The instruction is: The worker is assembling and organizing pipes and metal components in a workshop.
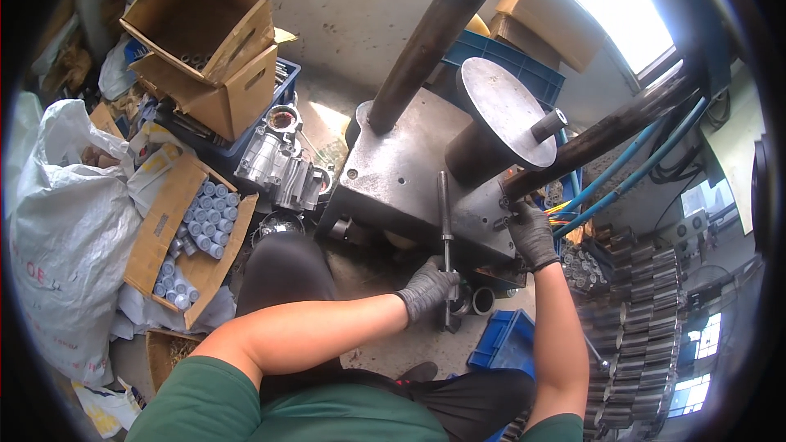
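My left hand (427, 288), in a dark grey glove, is closed around the lower part of a steel rod (445, 217). The rod stands nearly upright in the view, with a thicker, darker upper section crossing the near side of a heavy steel block (393, 164). At the block's right corner is my right hand (532, 236), gloved as well, its fingers curled in beside small bolts; whatever they grip is hidden. On top of the block sits a round steel disc (506, 110) on a thick cylinder, with a short shaft (548, 125) sticking out.
Two dark steel columns (438, 33) rise from the block. To the left lie cast metal housings (278, 164), a carton of grey cylindrical parts (209, 221), stacked cartons (196, 24) and a white sack (65, 237). Blue bins (503, 340), hoses (630, 172) and stacked metal cylinders (643, 319) fill the right.
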Tool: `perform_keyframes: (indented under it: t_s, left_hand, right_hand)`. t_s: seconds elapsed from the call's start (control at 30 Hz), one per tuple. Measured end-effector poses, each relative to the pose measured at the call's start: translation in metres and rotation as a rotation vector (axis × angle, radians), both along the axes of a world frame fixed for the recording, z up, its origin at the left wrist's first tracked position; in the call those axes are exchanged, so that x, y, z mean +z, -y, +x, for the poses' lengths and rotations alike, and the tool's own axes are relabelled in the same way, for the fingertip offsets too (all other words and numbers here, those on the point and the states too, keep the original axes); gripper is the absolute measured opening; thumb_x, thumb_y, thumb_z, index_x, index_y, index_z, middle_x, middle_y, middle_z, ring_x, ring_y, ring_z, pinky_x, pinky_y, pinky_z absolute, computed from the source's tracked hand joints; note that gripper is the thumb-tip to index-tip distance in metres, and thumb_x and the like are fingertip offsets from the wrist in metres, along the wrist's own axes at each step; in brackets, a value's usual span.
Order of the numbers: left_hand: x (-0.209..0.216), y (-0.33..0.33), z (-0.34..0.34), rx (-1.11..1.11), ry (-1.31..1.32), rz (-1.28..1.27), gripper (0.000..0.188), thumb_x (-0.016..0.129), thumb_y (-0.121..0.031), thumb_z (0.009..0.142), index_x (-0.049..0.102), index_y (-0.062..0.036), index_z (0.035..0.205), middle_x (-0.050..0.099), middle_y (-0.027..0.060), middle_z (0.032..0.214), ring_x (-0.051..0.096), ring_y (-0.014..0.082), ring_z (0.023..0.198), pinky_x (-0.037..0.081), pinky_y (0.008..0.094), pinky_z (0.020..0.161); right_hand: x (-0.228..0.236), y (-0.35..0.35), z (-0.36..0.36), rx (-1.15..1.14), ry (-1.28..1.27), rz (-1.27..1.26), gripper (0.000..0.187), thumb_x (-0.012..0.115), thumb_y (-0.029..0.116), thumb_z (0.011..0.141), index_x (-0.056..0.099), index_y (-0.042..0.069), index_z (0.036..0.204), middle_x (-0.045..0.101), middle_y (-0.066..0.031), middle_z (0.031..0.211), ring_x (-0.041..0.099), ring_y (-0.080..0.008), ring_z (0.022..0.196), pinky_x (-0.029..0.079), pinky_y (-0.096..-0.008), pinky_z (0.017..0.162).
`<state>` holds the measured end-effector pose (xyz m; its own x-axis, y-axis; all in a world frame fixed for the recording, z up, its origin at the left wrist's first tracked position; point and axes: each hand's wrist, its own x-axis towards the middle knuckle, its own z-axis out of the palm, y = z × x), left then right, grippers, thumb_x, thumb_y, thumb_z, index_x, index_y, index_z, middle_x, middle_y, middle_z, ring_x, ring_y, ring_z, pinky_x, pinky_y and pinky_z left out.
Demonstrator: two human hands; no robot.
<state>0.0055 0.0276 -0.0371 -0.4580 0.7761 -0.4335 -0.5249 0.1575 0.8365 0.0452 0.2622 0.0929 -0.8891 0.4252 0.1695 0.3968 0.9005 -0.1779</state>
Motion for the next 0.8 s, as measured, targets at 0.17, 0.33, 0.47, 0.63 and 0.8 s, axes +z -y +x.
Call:
perform_keyframes:
  t_s: [0.17,0.33,0.47,0.63,0.8]
  left_hand:
    - [-0.001,-0.001,-0.004,-0.065,-0.039,-0.009,0.045,0.075,-0.014,0.098,0.059,-0.0015,0.138,0.073,0.012,0.11,0.069,0.0211,0.098,0.059,0.0378,0.088]
    - [0.002,0.0,-0.005,-0.074,-0.02,-0.012,0.046,0.079,-0.016,0.097,0.059,-0.0031,0.137,0.072,0.0128,0.115,0.068,0.0229,0.105,0.057,0.0394,0.095]
    - [-0.001,0.002,-0.007,-0.08,-0.008,0.025,0.045,0.081,-0.017,0.096,0.06,-0.0037,0.133,0.071,0.0126,0.114,0.066,0.0235,0.109,0.055,0.0414,0.098]
    - [0.005,0.007,-0.007,-0.073,0.006,0.049,0.042,0.082,-0.019,0.096,0.06,-0.0061,0.129,0.071,0.0115,0.113,0.065,0.024,0.108,0.055,0.0435,0.098]
    - [0.02,0.01,-0.01,-0.016,0.1,0.142,0.038,0.082,-0.02,0.098,0.061,-0.0082,0.128,0.07,0.01,0.113,0.064,0.0237,0.11,0.054,0.0435,0.101]
  right_hand:
    - [-0.027,-0.022,0.023,-0.046,0.085,0.066,0.03,0.08,0.022,0.087,0.078,0.003,0.111,0.074,-0.0243,0.118,0.072,-0.0437,0.111,0.057,-0.0484,0.097]
    - [-0.043,-0.02,0.024,-0.027,-0.017,0.039,0.027,0.081,0.023,0.085,0.079,0.003,0.104,0.075,-0.022,0.109,0.072,-0.0442,0.103,0.058,-0.0484,0.091]
    - [-0.045,-0.019,0.028,-0.055,-0.072,0.039,0.025,0.082,0.019,0.086,0.075,0.0,0.1,0.074,-0.0237,0.102,0.073,-0.0436,0.098,0.057,-0.0472,0.085]
    - [-0.052,-0.022,0.044,-0.133,-0.252,-0.177,0.026,0.083,0.016,0.085,0.071,0.0,0.1,0.073,-0.0164,0.094,0.071,-0.0298,0.086,0.057,-0.0408,0.08]
    - [-0.058,-0.022,0.054,-0.192,-0.11,-0.154,0.033,0.085,0.021,0.083,0.069,-0.001,0.103,0.071,-0.0186,0.092,0.07,-0.0323,0.086,0.057,-0.041,0.083]
